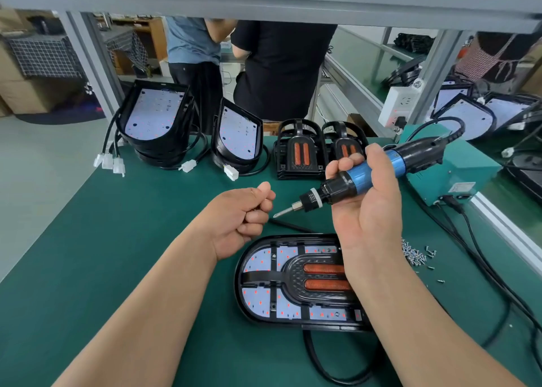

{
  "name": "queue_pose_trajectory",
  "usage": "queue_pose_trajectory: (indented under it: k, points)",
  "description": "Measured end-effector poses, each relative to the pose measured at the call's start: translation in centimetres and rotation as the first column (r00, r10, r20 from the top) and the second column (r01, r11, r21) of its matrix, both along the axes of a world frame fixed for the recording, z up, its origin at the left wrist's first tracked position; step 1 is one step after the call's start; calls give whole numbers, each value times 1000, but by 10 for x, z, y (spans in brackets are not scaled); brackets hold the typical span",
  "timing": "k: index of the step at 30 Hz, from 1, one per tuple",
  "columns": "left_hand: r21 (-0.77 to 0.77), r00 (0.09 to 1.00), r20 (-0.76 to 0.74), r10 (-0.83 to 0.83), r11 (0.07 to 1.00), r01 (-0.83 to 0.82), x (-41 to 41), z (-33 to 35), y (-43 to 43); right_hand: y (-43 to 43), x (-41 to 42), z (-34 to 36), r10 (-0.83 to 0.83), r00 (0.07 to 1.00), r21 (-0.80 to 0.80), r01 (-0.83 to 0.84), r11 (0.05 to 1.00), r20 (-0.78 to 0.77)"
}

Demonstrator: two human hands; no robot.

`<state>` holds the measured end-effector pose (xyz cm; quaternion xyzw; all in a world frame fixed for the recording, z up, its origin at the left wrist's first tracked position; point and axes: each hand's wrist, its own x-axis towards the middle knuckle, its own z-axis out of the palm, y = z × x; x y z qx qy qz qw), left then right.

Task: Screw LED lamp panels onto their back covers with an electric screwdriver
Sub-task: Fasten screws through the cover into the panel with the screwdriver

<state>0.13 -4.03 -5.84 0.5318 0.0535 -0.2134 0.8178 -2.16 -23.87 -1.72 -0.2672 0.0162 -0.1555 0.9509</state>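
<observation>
An LED lamp panel in its black back cover (281, 284) lies flat on the green mat in front of me, with two orange reflector strips in its middle. My right hand (366, 207) grips a blue and black electric screwdriver (360, 175) above it, the bit pointing left toward my left hand (246, 213). The fingers of that hand are curled into a loose fist just left of the bit tip; something small and dark shows between them, but I cannot tell what. A heap of small screws (416, 253) lies right of the panel.
Two stacks of assembled lamps (155, 122) (239, 134) with white connectors stand at the mat's back, beside black covers (299, 155). A teal power box (448, 163) with cables sits right. More panels (466, 119) lie beyond a rail. Two people stand behind the bench.
</observation>
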Motion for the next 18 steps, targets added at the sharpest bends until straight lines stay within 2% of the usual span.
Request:
queue_pose_trajectory:
  k: [5, 10, 18]
  points:
    - [-21, 999, 20, -46, 999, 47, -1, -3, 3, -2, 2, 1, -27, 1000, -11, 27, 1000, 14]
    - [-85, 984, 60, -168, 981, 173, -1, -2, 12, -4, 3, -1, -45, 998, -26, 46, 999, 38]
    - [-4, 968, 100, -230, 973, 231, -3, -3, 12, -9, 4, -1, -80, 994, -42, 83, 996, 70]
